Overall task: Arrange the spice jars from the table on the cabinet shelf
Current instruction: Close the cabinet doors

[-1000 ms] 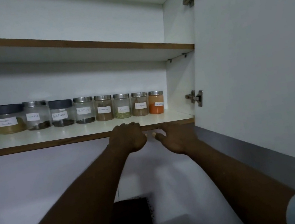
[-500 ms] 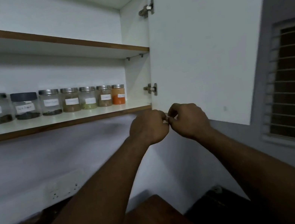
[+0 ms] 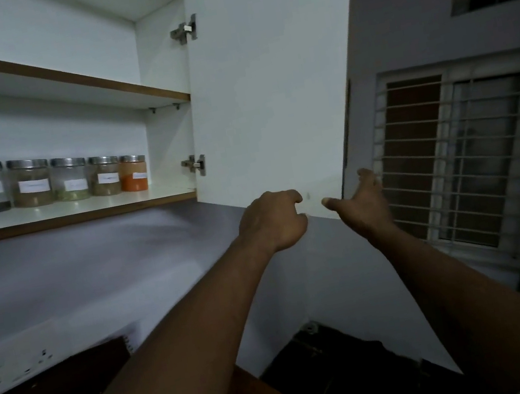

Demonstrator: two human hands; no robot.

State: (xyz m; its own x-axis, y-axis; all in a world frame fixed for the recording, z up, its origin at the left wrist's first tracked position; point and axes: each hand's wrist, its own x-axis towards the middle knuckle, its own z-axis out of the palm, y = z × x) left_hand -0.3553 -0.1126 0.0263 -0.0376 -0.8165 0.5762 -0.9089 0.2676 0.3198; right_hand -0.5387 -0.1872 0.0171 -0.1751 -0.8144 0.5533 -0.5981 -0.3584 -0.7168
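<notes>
Spice jars (image 3: pixel 50 180) line the shelf (image 3: pixel 69 209) (open door (image 3: pixel 266 84) to their right).

- The left hand (image 3: pixel 273 222) and right hand (image 3: pixel 362 203) are off the shelf (image 3: pixel 71 218) edge, now at the lower corner of the cabinet door (image 3: pixel 267 91).
- The hands, touching earlier, are now apart.
- Right hand fingers, curled before, are spread.

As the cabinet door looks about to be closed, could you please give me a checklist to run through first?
1. All visible spice jars upright and lidded: ok.
2. Jars set back from the shelf front edge, clear of the cabinet door: ok.
3. The right hand gripping the door's lower corner: not ok, fingers spread.
4. The left hand gripping the door's lower edge: cannot tell.
5. Every jar brought up: cannot tell.
</notes>
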